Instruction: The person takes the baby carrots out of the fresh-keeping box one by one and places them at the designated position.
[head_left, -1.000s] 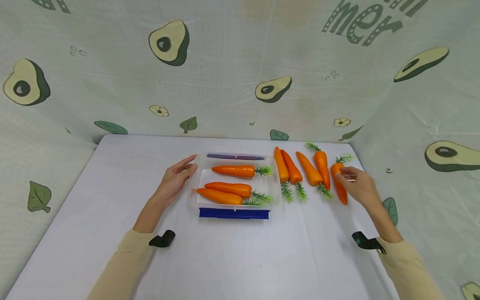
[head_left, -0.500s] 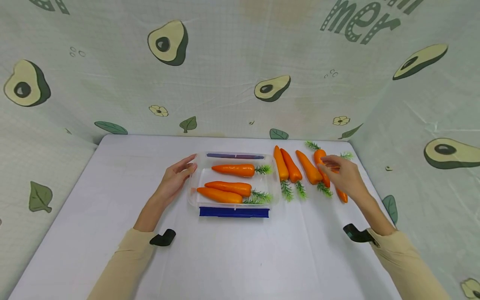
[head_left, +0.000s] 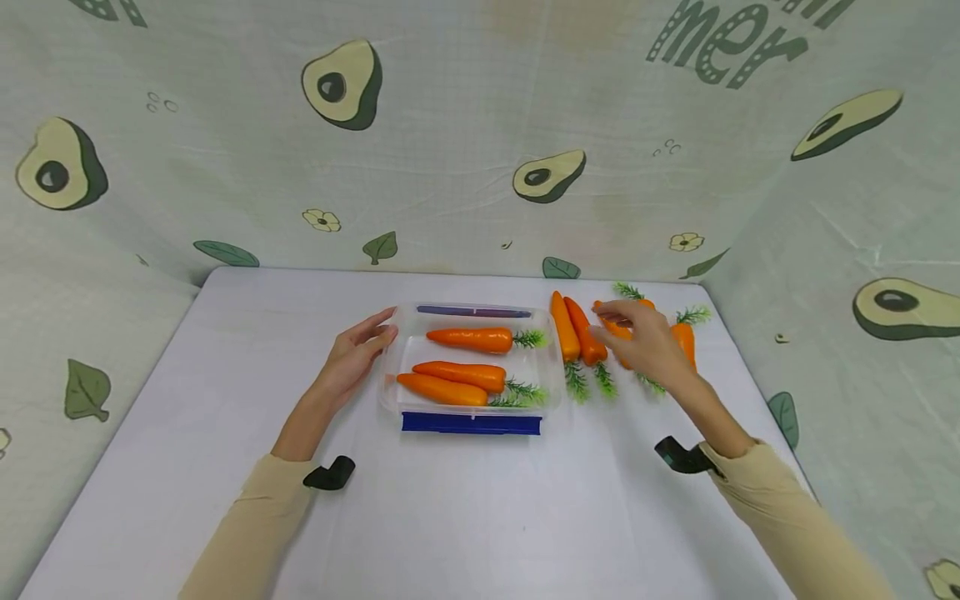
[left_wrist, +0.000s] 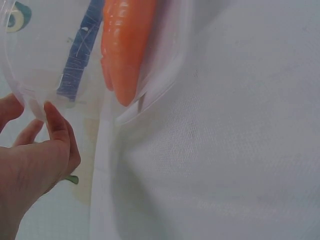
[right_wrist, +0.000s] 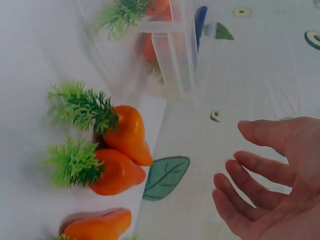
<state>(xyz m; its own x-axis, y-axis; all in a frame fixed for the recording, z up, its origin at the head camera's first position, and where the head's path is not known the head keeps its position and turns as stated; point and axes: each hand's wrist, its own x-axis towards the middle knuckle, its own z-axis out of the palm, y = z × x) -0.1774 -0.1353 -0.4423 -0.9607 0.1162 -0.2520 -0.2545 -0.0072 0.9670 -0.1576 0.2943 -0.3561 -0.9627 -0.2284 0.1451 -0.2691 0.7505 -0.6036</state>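
Note:
A clear plastic container [head_left: 454, 354] with blue latches stands mid-table, holding an upper carrot [head_left: 472, 340] apart from two lower carrots [head_left: 442, 389] that lie together. My left hand [head_left: 351, 358] pinches its left wall near the far corner; the left wrist view shows the rim between thumb and fingers. Over the loose carrots to the right hovers my right hand [head_left: 652, 343], fingers spread and nothing in them, as the right wrist view confirms. Beneath it a carrot [head_left: 615, 326] is partly hidden. Two carrots [head_left: 565, 329] lie just left of it, tops toward me.
Beyond my right hand, the rightmost carrot [head_left: 685, 340] and another carrot [head_left: 647, 305] have their green tops pointing away. A blue latch [head_left: 471, 423] hangs off the container's near side. Patterned cloth [head_left: 450, 125] rises behind the white table [head_left: 450, 517].
My right hand has moved left, from the rightmost carrot across the loose ones, without carrying any. The left hand stays at the container.

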